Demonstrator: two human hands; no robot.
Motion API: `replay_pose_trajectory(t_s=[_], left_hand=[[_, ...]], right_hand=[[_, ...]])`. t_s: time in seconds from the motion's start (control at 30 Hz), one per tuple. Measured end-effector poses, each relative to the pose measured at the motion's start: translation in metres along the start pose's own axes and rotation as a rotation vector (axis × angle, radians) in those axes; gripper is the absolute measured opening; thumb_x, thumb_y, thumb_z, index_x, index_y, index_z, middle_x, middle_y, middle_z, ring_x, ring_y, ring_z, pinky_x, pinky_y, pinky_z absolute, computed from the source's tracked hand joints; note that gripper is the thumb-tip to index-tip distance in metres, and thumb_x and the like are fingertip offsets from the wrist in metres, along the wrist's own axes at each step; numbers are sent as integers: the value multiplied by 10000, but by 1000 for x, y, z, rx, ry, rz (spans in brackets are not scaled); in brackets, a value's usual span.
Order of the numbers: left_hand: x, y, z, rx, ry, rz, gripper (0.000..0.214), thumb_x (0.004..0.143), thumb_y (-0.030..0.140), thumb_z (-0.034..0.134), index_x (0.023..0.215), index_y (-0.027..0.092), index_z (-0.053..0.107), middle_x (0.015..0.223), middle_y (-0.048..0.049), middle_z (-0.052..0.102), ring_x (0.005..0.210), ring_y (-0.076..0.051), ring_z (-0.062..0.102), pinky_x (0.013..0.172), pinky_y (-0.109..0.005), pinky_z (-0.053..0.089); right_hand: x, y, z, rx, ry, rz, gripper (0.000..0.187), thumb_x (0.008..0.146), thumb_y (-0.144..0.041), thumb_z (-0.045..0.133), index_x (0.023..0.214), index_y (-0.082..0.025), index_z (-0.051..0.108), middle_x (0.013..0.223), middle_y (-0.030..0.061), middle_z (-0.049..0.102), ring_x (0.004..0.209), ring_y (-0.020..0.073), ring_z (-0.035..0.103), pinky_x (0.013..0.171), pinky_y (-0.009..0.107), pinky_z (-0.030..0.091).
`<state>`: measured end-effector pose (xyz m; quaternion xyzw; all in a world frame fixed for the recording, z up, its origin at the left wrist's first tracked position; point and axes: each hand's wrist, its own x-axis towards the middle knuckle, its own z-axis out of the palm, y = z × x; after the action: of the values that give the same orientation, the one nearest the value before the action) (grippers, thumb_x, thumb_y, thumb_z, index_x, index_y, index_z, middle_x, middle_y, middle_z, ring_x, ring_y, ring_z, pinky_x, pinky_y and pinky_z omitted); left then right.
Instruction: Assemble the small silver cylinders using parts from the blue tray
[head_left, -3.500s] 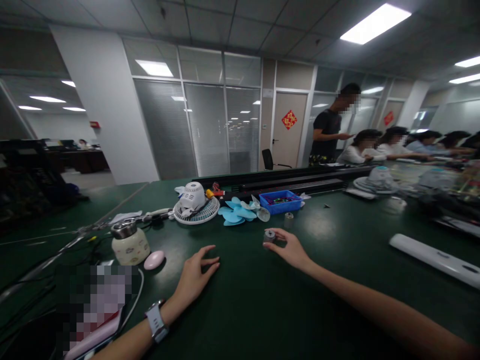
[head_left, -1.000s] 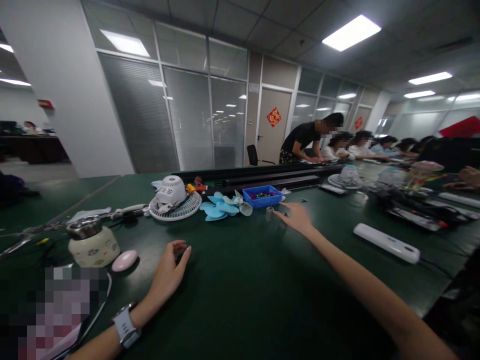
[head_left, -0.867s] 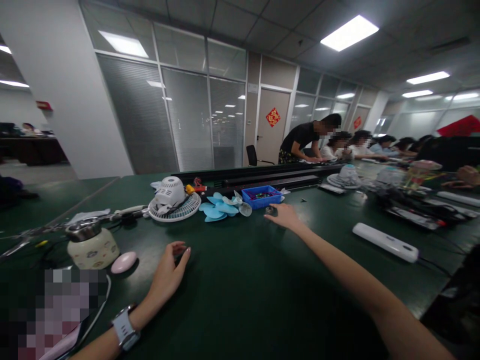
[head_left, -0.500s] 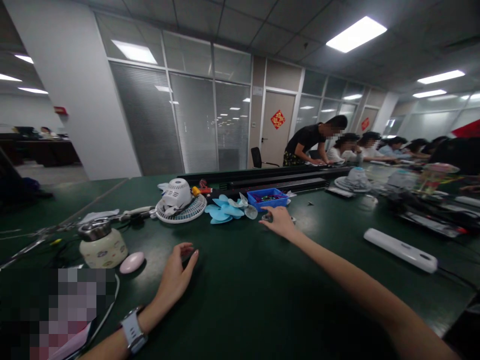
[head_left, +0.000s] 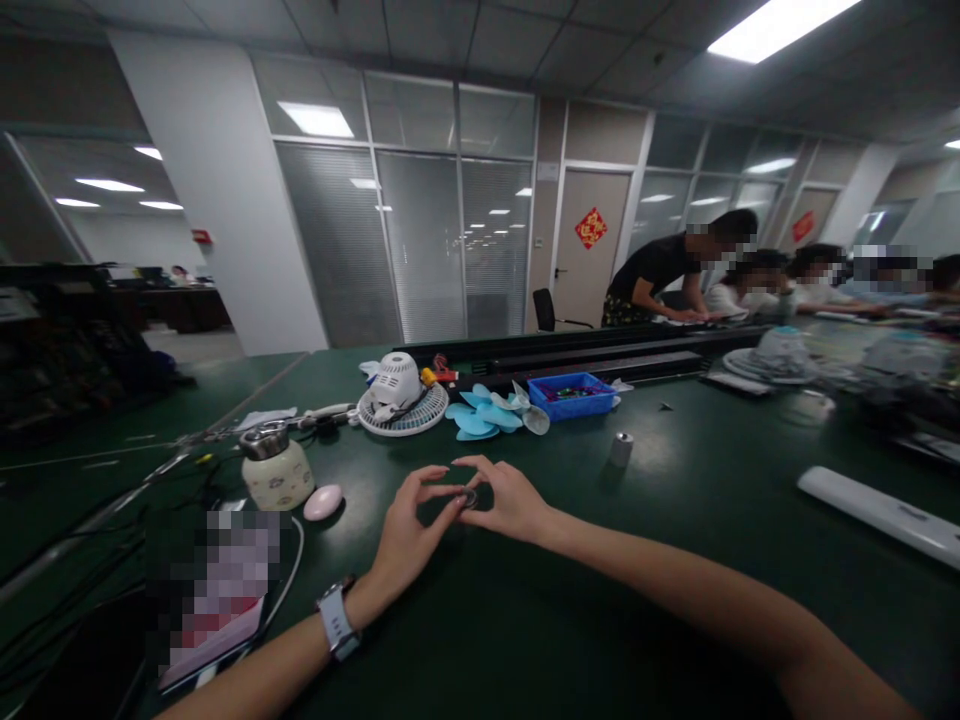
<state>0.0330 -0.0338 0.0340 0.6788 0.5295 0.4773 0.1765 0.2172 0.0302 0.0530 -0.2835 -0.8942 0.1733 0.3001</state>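
Note:
Over the middle of the green table, my left hand [head_left: 414,522] and my right hand [head_left: 511,503] meet at the fingertips. Both pinch a small, dark, round metal-looking piece [head_left: 469,498]; its exact kind is too small to make out. A watch with a pale band [head_left: 337,622] is on my left wrist. To the right of my right hand, a small silver cylinder [head_left: 621,449] stands upright on the table. Beyond my hands lie light-blue fan blades [head_left: 487,412] and a blue tray [head_left: 571,404] of small parts.
A white fan housing [head_left: 403,395] lies at the back left. Nearer are a cream jar [head_left: 276,470], a pink mouse-like object [head_left: 323,503] and a phone-like device [head_left: 217,610] with a cable. A long white bar [head_left: 881,515] lies right. People [head_left: 667,270] work behind black rails.
My right hand has come back from near the blue tray to my left hand, bringing the small round piece. The left hand has closed on it too. The view has swung left.

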Motion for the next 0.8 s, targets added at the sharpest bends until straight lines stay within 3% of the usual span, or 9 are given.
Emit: replay_pose_trajectory(t_s=[0.13,0.23,0.33,0.5,0.7,0.8], left_hand=[[5,7,3,-13,-22,-12,437,816,394,642,1189,227,488,1124,-83,690,1206,-273,578,1053,-497,390],[7,10,5,-55,-22,-21,422,806,389,654,1160,225,495,1111,-75,683,1146,-254,618,1015,-459,438],[8,7,5,-90,36,-19,422,804,383,660,1145,224,468,1011,-50,702,1070,-231,654,983,-436,465],[8,0,1,-85,144,-57,429,809,397,643,1156,224,458,1042,-63,698,1034,-231,670,965,-439,477],[7,5,2,-85,-48,-44,588,798,401,662,1302,243,402,1102,-82,700,1121,-259,640,968,-466,481],[8,8,3,-94,-45,-35,563,786,394,676,1268,236,432,1060,-74,712,1053,-249,674,919,-440,513]], right_hand=[[-1,-3,-1,-26,-12,36,647,717,-336,768,1287,-231,480,948,16,691,903,208,653,831,336,441],[-2,-5,-1,-54,-4,37,616,716,-341,768,1261,-232,501,928,15,686,881,210,650,802,331,446],[-3,-6,1,-55,2,30,609,720,-380,769,1251,-231,510,939,17,686,880,209,650,796,331,446],[-5,-8,0,-41,-11,28,642,713,-464,769,1250,-233,505,941,14,699,887,215,652,819,352,448],[-5,-11,0,-57,4,24,574,734,-312,759,1243,-233,504,970,21,682,874,199,647,798,328,456],[-5,-10,3,-60,20,15,561,732,-290,754,1234,-230,511,964,20,679,879,199,647,798,326,455]])
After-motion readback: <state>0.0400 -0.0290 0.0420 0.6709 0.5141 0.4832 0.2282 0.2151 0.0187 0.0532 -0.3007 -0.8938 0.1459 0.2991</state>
